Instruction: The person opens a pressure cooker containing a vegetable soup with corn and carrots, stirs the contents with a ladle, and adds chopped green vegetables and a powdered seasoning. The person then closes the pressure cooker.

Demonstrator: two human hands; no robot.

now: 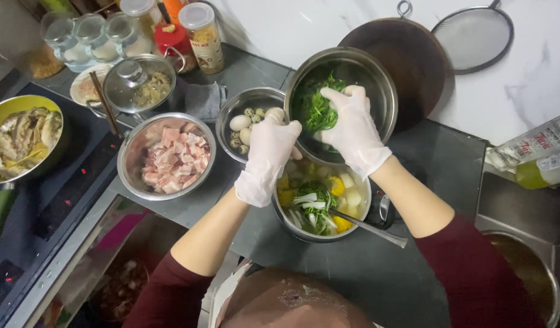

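Labelled jar (201,36) top; bottle (535,155) rt.

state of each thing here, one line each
left hand: gloved, gripping rim of tilted bowl
right hand: gloved, in the greens
tilted bowl: lifted over pot
pot: full, ladle in it
lidded pot: lid on
meat bowl: uncovered
egg bowl: uncovered

I count two white-gloved hands, my left hand (269,152) and my right hand (351,130). Four round steel bowls: one of chopped greens (377,79), one of eggs (231,112), one of raw pork cubes (129,159), one of mixed vegetables (292,222). One lidded glass-topped pot (137,85). Three clear glass jars (95,37). One metal spoon (371,229).
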